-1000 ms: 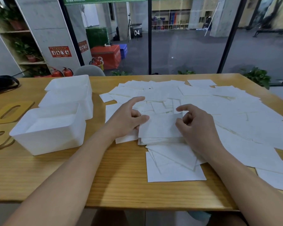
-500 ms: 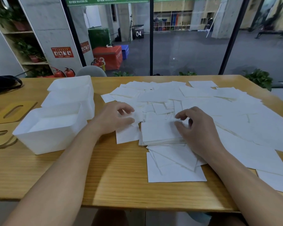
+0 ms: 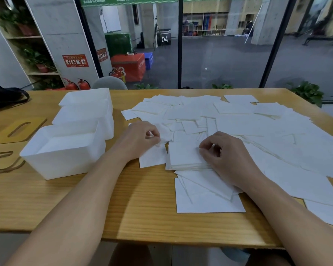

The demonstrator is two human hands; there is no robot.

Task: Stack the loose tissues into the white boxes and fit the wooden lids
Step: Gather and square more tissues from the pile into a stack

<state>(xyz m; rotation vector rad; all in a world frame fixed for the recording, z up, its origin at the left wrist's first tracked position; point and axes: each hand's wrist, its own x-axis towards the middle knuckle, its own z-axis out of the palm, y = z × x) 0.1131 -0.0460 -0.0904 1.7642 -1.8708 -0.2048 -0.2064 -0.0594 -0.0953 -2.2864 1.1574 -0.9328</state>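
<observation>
Since the earlier frames, the left hand (image 3: 140,140) has been drawn in from flat and spread to curled, and a single tissue (image 3: 164,132) is now pinched between its thumb and fingertips, crumpled slightly at the pinch, just left of centre. The right hand (image 3: 222,156) has been shifted little; its fingers are bent and rest on the right edge of the small squared pile (image 3: 185,154) at the centre of the frame, so the pile is held in place, though whether its edge is actually gripped cannot be told.

From this it is judged that one more sheet is being gathered for the pile, which is not yet lifted toward any container. The loose tissues (image 3: 258,127) are spread thickly over the centre and right of the table (image 3: 142,217), a few lying nearer the bottom edge. The white boxes (image 3: 65,150) are set in a row at the left of the frame, well apart from the pile, with something pale that may be tissue seen in the nearest. The wooden lids (image 3: 17,129) lie flat at the far left, beside the boxes, fitted to none. Most of the task is judged to remain.
</observation>
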